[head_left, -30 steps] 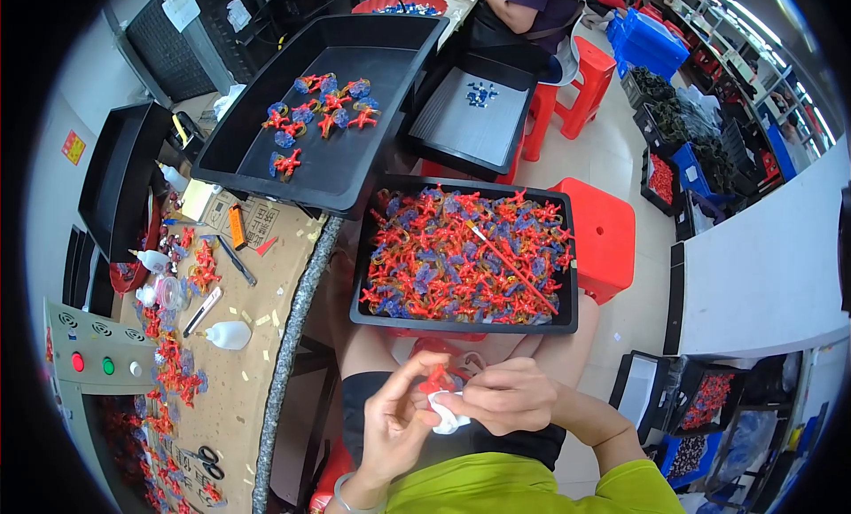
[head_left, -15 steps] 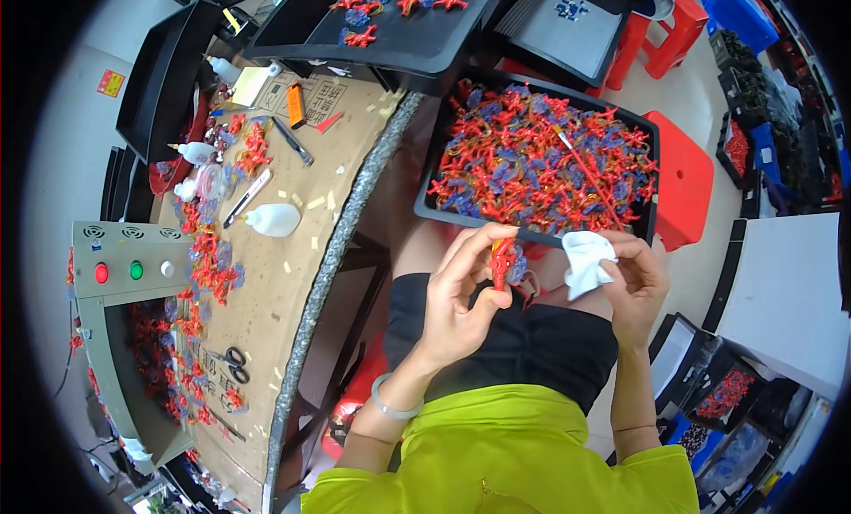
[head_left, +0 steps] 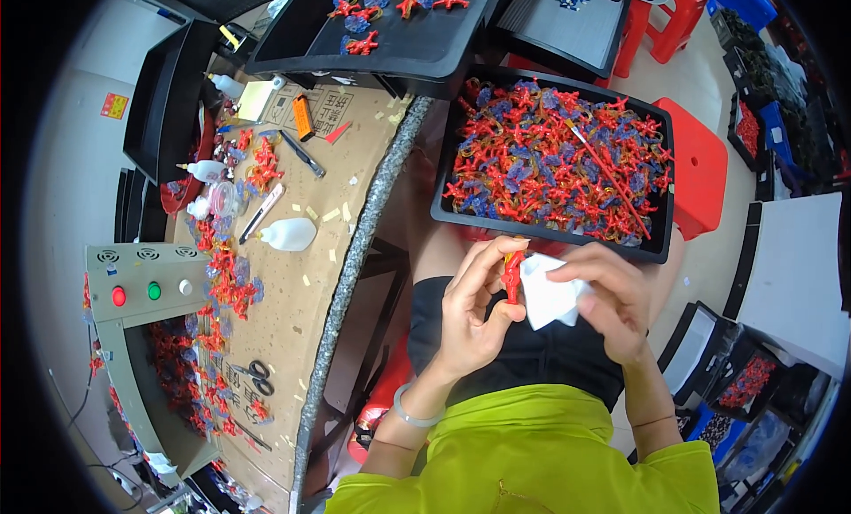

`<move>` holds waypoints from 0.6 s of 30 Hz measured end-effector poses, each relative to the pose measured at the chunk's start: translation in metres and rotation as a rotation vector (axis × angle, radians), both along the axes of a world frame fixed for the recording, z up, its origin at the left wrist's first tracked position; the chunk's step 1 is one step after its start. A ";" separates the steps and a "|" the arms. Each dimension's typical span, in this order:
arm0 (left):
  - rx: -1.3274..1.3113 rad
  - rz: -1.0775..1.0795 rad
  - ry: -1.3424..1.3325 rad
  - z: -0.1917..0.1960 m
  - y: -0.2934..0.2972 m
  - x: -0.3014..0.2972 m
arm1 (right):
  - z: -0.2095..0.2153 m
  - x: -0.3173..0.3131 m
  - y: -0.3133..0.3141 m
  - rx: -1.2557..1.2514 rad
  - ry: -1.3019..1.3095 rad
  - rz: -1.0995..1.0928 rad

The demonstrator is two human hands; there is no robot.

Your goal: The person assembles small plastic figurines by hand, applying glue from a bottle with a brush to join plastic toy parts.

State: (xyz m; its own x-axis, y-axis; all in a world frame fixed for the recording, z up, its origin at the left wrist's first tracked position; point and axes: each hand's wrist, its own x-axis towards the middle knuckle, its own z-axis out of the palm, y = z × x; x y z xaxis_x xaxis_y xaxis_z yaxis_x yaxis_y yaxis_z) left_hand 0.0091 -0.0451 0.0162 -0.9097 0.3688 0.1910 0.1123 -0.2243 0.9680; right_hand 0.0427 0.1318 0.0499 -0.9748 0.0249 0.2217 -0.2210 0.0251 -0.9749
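A small red toy figure (head_left: 512, 276) with a yellowish part at its top is pinched upright between the thumb and fingers of my left hand (head_left: 474, 314). My right hand (head_left: 616, 297), slightly blurred, grips a folded white cloth (head_left: 548, 294). The cloth lies against the right side of the figure and hides part of it. Just beyond both hands, a black tray (head_left: 654, 251) is heaped with red, blue and yellow toy figures (head_left: 541, 150). A thin red brush (head_left: 612, 179) rests across that heap.
At left stands a cardboard-covered bench (head_left: 292, 328) with white bottles (head_left: 289, 235), scissors (head_left: 257, 377), an orange box (head_left: 302, 117) and more figures. A grey machine (head_left: 133, 283) with coloured buttons sits there. Another black tray (head_left: 399, 57) is at the back; a red stool (head_left: 696, 168) stands right.
My right hand has brought the white cloth leftward until it meets the red figure. My left hand still holds the figure. The whole view has shifted slightly.
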 end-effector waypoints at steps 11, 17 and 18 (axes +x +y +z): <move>-0.192 -0.009 0.085 0.010 0.004 -0.004 | -0.017 -0.007 -0.018 0.127 0.121 -0.100; 0.237 -0.099 -0.288 0.009 -0.015 -0.002 | -0.009 -0.004 -0.001 0.077 0.032 -0.211; 0.376 -0.178 -0.372 0.009 -0.017 -0.005 | -0.010 -0.004 0.002 0.015 -0.003 -0.289</move>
State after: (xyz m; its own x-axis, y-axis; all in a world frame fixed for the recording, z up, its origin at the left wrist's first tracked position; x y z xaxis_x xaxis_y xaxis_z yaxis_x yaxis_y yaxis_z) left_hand 0.0041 -0.0620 0.0247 -0.8708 0.4913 0.0171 -0.2927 -0.5461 0.7849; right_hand 0.0388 0.1334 0.0403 -0.9283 0.2988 0.2211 -0.1996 0.1009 -0.9747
